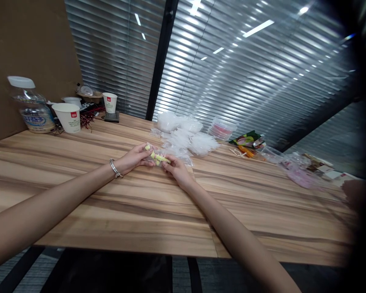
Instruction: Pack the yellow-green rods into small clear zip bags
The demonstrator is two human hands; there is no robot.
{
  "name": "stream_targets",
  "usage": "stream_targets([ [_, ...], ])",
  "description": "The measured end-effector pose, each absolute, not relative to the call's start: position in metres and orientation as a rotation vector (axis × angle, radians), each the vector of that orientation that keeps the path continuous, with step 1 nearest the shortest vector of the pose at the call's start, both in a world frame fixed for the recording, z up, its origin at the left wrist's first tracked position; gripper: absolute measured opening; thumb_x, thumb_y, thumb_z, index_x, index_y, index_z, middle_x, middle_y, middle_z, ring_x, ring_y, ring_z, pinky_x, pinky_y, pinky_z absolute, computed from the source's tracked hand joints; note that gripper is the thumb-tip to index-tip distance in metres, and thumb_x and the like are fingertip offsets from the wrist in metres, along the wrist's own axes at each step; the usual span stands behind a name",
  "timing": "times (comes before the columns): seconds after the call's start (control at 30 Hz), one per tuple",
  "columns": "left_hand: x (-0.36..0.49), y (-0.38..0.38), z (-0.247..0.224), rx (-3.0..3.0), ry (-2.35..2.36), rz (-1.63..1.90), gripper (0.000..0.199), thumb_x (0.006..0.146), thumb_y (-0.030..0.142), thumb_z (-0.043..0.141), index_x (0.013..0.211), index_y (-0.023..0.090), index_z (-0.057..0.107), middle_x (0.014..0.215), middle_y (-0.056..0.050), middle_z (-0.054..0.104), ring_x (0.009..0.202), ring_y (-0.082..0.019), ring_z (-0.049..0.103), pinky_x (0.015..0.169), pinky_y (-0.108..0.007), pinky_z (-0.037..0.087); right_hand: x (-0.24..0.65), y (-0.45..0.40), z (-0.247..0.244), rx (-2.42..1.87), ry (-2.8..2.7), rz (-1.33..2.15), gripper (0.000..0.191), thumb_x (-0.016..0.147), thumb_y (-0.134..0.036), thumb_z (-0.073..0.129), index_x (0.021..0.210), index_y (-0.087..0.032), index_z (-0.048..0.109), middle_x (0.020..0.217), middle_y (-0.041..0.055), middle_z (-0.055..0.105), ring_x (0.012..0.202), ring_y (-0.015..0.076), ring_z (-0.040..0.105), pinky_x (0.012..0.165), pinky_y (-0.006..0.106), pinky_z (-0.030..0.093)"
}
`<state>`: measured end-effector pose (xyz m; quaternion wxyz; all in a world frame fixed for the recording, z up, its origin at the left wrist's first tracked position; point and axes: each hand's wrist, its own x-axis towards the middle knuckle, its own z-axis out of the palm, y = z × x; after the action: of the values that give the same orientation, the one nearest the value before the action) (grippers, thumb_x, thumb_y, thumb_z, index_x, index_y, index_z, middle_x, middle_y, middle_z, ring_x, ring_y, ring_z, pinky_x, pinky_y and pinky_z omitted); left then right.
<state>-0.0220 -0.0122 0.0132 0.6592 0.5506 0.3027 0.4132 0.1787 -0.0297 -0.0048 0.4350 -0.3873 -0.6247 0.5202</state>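
My left hand [137,157] and my right hand [177,169] meet over the middle of the wooden table [110,219]. Between them is a small clear plastic bag with yellow pieces [156,157] in it; the exact kind of the pieces is too small to tell. The left fingers pinch its left end and the right fingers grip its right end. A silver bracelet [114,168] circles my left wrist. Just beyond my hands lies a pile of clear plastic bags [186,140], with whitish contents.
Paper cups [67,118] and a large clear jar [33,110] stand at the left. Round plastic containers [222,128], a green packet [247,138] and pinkish plastic [301,175] line the back right. Window blinds [232,73] rise behind the table.
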Motion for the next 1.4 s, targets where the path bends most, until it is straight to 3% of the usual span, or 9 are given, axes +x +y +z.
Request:
stream_targets([
  [0.13, -0.022, -0.015, 0.015, 1.264, 0.675, 0.901, 0.041, 0.079, 0.043, 0.060, 0.111, 0.020, 0.050, 0.090, -0.005, 0.064, 0.072, -0.012, 0.066, 0.068, -0.024, 0.056, 0.182, -0.030, -0.003, -0.969, -1.630, 1.214, 0.028, 0.075, -0.037, 0.063, 0.095, -0.017, 0.064, 0.073, 0.0013, 0.052, 0.066, 0.0092, 0.042, 0.057, 0.019, 0.033],
  [0.37, -0.020, -0.021, 0.020, 1.313, 0.670, 0.886, 0.043, 0.078, 0.043, 0.062, 0.112, 0.020, 0.052, 0.089, -0.005, 0.063, 0.076, -0.013, 0.065, 0.066, -0.024, 0.056, 0.186, -0.028, -0.007, -0.884, -1.639, 1.238, 0.026, 0.073, -0.027, 0.061, 0.097, -0.020, 0.067, 0.109, 0.0034, 0.054, 0.093, 0.0131, 0.049, 0.077, 0.022, 0.041],
  [0.6, -0.021, -0.015, 0.015, 1.259, 0.702, 1.004, 0.037, 0.074, 0.044, 0.065, 0.098, 0.017, 0.054, 0.087, -0.002, 0.059, 0.070, -0.008, 0.061, 0.064, -0.022, 0.056, 0.187, -0.037, 0.004, -0.849, -1.900, 1.135, 0.045, 0.076, -0.034, 0.066, 0.120, -0.027, 0.058, 0.131, 0.0028, 0.044, 0.121, 0.0158, 0.040, 0.105, 0.029, 0.031],
  [0.83, -0.021, -0.020, 0.021, 1.217, 0.700, 0.874, 0.035, 0.075, 0.042, 0.066, 0.099, 0.017, 0.058, 0.101, -0.006, 0.063, 0.081, -0.012, 0.064, 0.074, -0.025, 0.058, 0.182, -0.035, 0.001, -0.752, -1.561, 1.379, 0.037, 0.083, -0.044, 0.058, 0.111, -0.020, 0.062, 0.117, 0.0052, 0.057, 0.108, 0.0161, 0.051, 0.101, 0.033, 0.036],
  [1.0, -0.022, -0.020, 0.021, 1.238, 0.706, 0.836, 0.038, 0.072, 0.040, 0.070, 0.099, 0.014, 0.064, 0.106, -0.010, 0.064, 0.080, -0.010, 0.062, 0.071, -0.021, 0.056, 0.181, -0.031, -0.001, -0.703, -1.403, 1.521, 0.032, 0.078, -0.047, 0.063, 0.086, -0.017, 0.066, 0.094, 0.0050, 0.063, 0.091, 0.0158, 0.056, 0.092, 0.030, 0.042],
  [1.23, -0.021, -0.017, 0.017, 1.275, 0.775, 0.917, 0.041, 0.069, 0.042, 0.073, 0.096, 0.012, 0.064, 0.102, -0.009, 0.066, 0.084, -0.013, 0.062, 0.071, -0.023, 0.054, 0.175, -0.038, 0.007, -0.694, -1.443, 1.463, 0.045, 0.083, -0.058, 0.050, 0.104, -0.020, 0.064, 0.110, 0.0052, 0.062, 0.100, 0.0184, 0.057, 0.099, 0.033, 0.040],
  [1.4, -0.021, -0.019, 0.020, 1.283, 0.739, 0.874, 0.041, 0.069, 0.039, 0.073, 0.097, 0.011, 0.064, 0.101, -0.010, 0.067, 0.086, -0.014, 0.063, 0.076, -0.025, 0.052, 0.174, -0.037, 0.001, -0.808, -1.432, 1.390, 0.049, 0.083, -0.061, 0.047, 0.102, -0.019, 0.065, 0.107, 0.0053, 0.063, 0.097, 0.0181, 0.059, 0.095, 0.033, 0.042],
])
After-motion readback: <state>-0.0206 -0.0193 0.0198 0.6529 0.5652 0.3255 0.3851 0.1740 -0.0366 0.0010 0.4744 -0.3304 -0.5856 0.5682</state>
